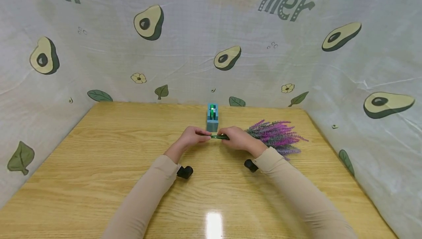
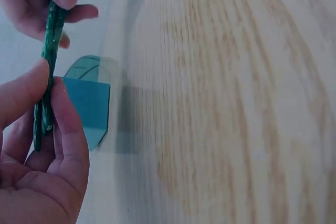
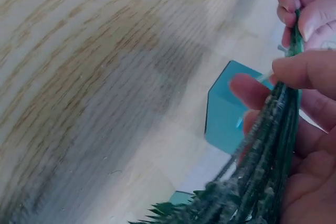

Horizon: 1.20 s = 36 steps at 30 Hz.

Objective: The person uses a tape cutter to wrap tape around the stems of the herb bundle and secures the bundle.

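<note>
A bunch of artificial lavender point(image 1: 276, 133) with purple and pink flower heads lies toward the right, its green stems point(image 2: 51, 48) pointing left. My left hand point(image 1: 194, 136) pinches the stem ends between thumb and fingers. Closer to the flowers, my right hand point(image 1: 236, 138) grips the same bundle, with thumb over the stems point(image 3: 275, 114). Between the two hands a short length of stem shows, with a shiny patch on it. Just beyond the hands stands a blue tape dispenser point(image 1: 212, 126) holding a green-looking roll.
Everything is on a wooden table point(image 1: 115, 140). A pale cloth point(image 1: 184, 67) printed with avocados and leaves hangs behind and along both sides. Black wrist devices point(image 1: 185, 172) sit below each sleeve cuff.
</note>
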Motion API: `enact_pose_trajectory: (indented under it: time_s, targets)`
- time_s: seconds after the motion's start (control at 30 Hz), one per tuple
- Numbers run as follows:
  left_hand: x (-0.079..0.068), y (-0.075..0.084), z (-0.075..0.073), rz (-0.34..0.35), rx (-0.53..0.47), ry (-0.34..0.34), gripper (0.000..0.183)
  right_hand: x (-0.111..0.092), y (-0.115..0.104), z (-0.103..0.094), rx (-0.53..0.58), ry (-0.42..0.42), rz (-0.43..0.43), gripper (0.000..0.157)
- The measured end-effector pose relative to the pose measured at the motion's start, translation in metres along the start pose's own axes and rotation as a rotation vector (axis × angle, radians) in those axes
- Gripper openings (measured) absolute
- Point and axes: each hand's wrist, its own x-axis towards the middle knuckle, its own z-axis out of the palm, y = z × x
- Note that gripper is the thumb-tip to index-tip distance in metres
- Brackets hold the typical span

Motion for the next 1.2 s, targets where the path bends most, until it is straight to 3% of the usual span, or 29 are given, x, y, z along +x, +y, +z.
enact_pose_trajectory:
  time_s: [0.27,0.5,0.6,0.97,1.2]
  targets:
    - [0.0027,-0.0017,0.0006,0.01,-0.008,0.016,0.016,0.0008,0.0027,-0.0039,-0.033,-0.006,-0.026,0.022]
    - [0.0079,-0.0029,0.0004,-0.032,-0.095,0.033,0.022,0.0018,0.0038,-0.0067,-0.045,0.046,-0.071,0.025]
    - [0.0083,-0.0022,0.001,-0.054,-0.065,0.01,0.021,0.0024,0.0034,-0.0061,-0.034,0.053,-0.07,0.025]
    - [0.0093,-0.0006,0.0026,-0.057,-0.076,0.053,0.018,0.0042,0.0028,-0.0032,0.039,0.064,0.065,0.038]
    - [0.0078,0.0009,0.0031,-0.034,-0.046,0.072,0.016,0.007,0.0006,-0.006,-0.007,0.047,0.11,0.032]
